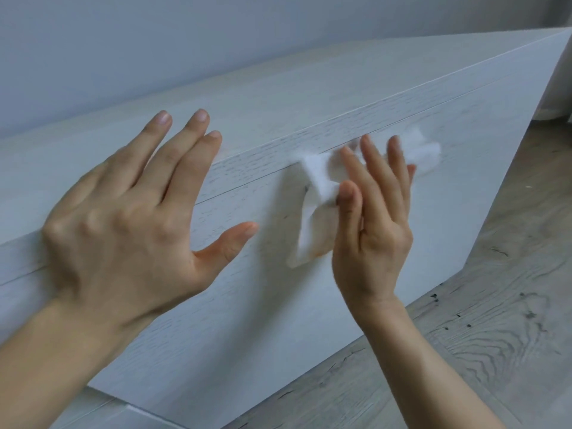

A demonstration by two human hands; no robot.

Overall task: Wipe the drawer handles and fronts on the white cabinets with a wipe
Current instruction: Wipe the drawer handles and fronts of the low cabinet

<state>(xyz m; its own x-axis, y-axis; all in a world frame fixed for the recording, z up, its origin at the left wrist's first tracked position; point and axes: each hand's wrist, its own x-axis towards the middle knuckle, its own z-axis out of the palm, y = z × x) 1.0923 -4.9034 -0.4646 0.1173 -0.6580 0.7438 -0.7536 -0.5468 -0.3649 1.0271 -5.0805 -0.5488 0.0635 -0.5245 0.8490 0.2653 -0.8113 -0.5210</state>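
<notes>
A low white cabinet [356, 97] with wood grain fills the view, its drawer front [216, 320] facing me. My right hand [371, 224] presses a crumpled white wipe [318, 181] flat against the upper part of the drawer front, fingers straight and thumb on the wipe. The wipe is blurred and spreads out past the fingertips to the right. My left hand [123, 218] rests with spread fingers on the cabinet's top edge, holding nothing. No separate handle shows; a thin seam runs under the top panel.
Grey wood-grain flooring [479, 320] lies to the right and below the cabinet. A pale grey wall [154, 41] stands behind it. A white curtain or wall edge [557, 88] shows at the far right.
</notes>
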